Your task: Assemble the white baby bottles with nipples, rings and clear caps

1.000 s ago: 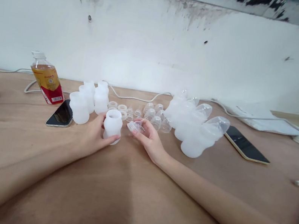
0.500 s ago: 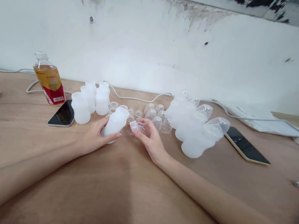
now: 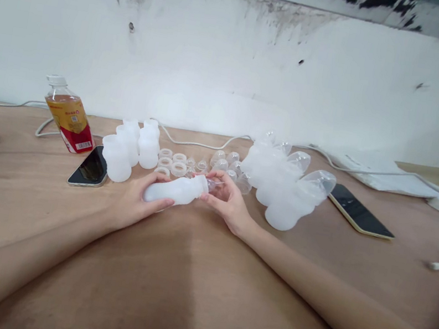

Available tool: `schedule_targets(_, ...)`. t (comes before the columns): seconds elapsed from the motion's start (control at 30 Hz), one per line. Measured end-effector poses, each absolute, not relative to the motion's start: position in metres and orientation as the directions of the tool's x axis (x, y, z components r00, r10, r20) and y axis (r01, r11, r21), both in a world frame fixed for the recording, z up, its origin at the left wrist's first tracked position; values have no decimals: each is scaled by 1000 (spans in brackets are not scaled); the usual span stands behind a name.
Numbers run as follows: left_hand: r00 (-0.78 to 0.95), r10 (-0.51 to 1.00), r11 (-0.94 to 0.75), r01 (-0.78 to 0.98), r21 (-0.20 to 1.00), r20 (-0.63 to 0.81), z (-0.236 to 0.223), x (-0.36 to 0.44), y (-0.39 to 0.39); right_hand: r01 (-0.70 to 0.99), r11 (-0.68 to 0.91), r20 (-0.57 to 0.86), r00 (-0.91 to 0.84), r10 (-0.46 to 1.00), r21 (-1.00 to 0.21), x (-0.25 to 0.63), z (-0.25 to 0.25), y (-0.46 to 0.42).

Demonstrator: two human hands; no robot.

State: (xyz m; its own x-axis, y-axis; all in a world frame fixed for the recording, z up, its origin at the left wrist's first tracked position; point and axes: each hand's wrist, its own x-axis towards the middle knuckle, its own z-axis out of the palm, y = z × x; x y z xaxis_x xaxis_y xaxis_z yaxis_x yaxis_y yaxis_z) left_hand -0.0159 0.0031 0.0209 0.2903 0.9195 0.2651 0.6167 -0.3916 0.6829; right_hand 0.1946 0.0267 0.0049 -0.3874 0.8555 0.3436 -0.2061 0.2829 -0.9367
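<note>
My left hand point(image 3: 146, 197) is wrapped round a frosted white baby bottle point(image 3: 176, 191), which lies tilted with its mouth to the right. My right hand point(image 3: 227, 199) pinches a clear bottle nipple point(image 3: 213, 184) against that mouth. A whitish ring sits where the two meet; whether it belongs to the nipple or the bottle I cannot tell. Behind the bottle, several translucent collar rings point(image 3: 178, 169) lie on the tabletop, with loose clear nipples point(image 3: 201, 165) beside them. Several clear dome caps point(image 3: 219, 157) stand behind my right hand, which partly hides them.
Several bottles without tops point(image 3: 117, 159) stand at the left, and several bottles with clear caps point(image 3: 286, 206) at the right. Two phones, one left point(image 3: 90, 168) and one right point(image 3: 358, 211), flank them. A drink bottle point(image 3: 70, 116) and a white cable point(image 3: 206, 145) lie farther back.
My left hand has tipped the bottle from nearly upright toward the right. The nipple in my right hand has come to its mouth. More collar rings now show behind.
</note>
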Motion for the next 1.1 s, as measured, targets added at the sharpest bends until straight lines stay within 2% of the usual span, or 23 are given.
schedule_targets(0.13,279,930,-362,592,720,239,19,-18,4,-103,379,381,-467,798,-920,202,10,29)
schedule_targets(0.27,279,931,-361,608,707,235,20,-17,4,92,450,353,-488,798,-888,205,15,29)
schedule_targets(0.47,335,890,-457,634,624,310,21,-17,1,255,328,191,-446,875,-909,200,20,24)
schedule_targets(0.57,332,881,-474,621,625,338,20,-17,1,347,427,247,-458,854,-835,202,27,22)
schedule_targets(0.67,290,898,-439,621,650,330,20,-16,1,341,578,358,-527,770,-741,207,33,22)
schedule_targets(0.73,279,906,-424,624,657,319,21,-16,1,331,621,365,-581,727,-710,210,35,23)
schedule_targets(0.93,325,887,-462,644,610,329,22,-17,0,464,498,204,-549,811,-732,208,35,23)
schedule_targets(1.0,316,888,-459,638,618,334,22,-17,0,466,540,248,-551,797,-701,209,36,23)
schedule_targets(1.1,312,888,-460,626,629,339,22,-17,1,371,621,346,-585,733,-690,212,39,23)
